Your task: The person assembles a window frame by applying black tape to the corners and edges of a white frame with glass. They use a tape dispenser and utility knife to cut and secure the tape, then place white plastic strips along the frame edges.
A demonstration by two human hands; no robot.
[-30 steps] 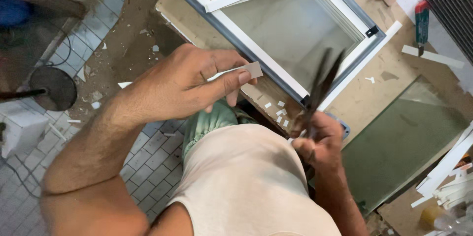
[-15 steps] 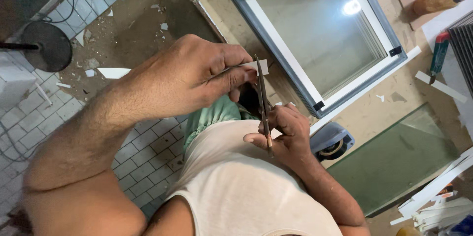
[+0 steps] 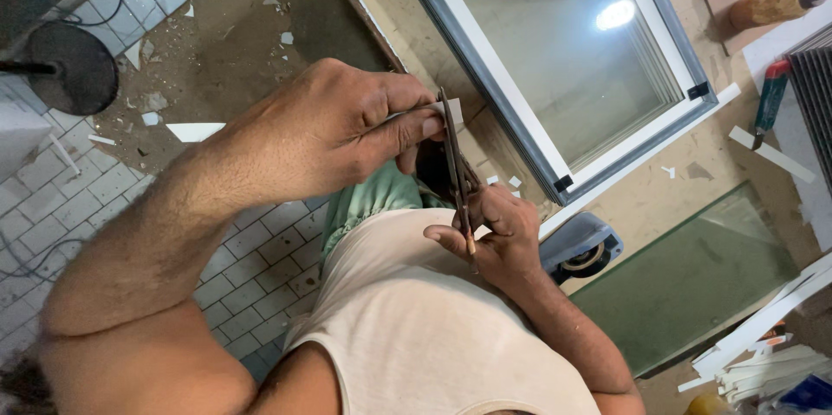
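— What do the hands hold?
— The left hand (image 3: 347, 133) pinches a small white strip (image 3: 452, 112). The right hand (image 3: 494, 233) is closed on dark scissors (image 3: 455, 168), blades at the strip.
— And around?
— A white window frame (image 3: 572, 60) lies just beyond on the workbench (image 3: 693, 190).

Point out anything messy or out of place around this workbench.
White offcuts and small chips litter the dirty floor. More chips lie on the bench by the window frame, under the left hand and the scissors.

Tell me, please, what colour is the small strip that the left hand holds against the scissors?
White; the strip shows best in the head view, pinched by the left hand.
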